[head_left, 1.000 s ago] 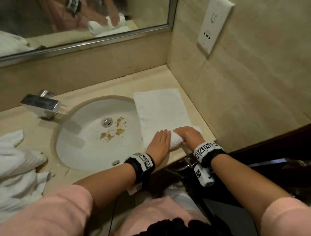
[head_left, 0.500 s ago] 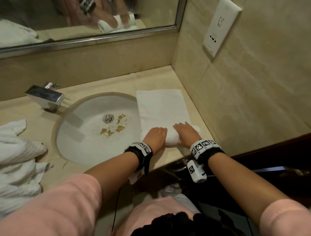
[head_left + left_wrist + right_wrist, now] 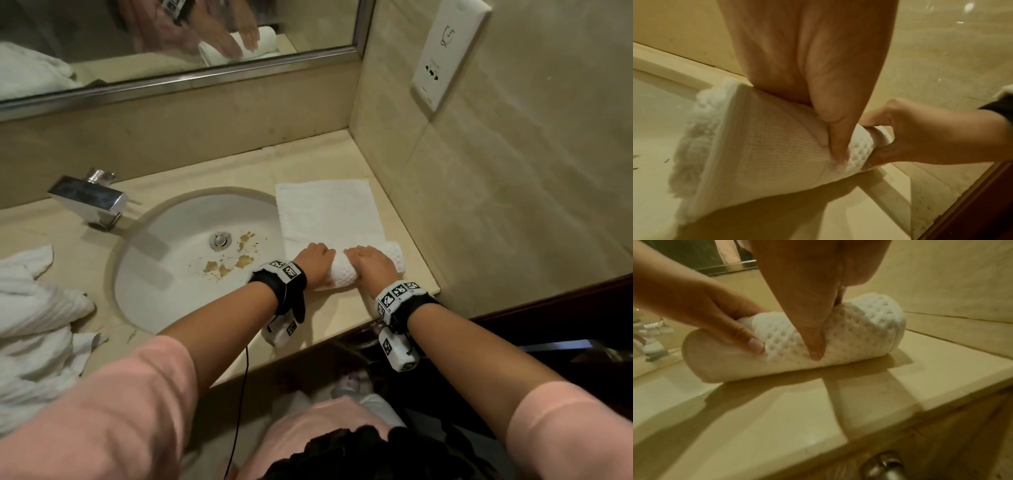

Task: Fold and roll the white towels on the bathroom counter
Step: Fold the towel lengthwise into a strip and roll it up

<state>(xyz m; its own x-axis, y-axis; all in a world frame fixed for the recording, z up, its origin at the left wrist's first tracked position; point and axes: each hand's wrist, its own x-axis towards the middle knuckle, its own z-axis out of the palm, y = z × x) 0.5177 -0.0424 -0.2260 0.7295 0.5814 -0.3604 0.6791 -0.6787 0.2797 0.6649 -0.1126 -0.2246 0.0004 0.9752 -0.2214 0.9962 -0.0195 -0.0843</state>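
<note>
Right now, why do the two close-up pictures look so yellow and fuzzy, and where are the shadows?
Left wrist view: warm yellow light, the rolled towel blurs at its near, fluffy end. Right wrist view: same yellow cast, the right hand looms large and soft, and dark shadows fall on the counter in front of the roll. Head view: sharper, edges bend, the mirror reflection is smeared.

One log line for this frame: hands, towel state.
left hand grips roll | right hand grips roll | white towel part-rolled on counter

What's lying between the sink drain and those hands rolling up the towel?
Only white basin with brownish stains between the drain and the left hand, seen in the head view.
</note>
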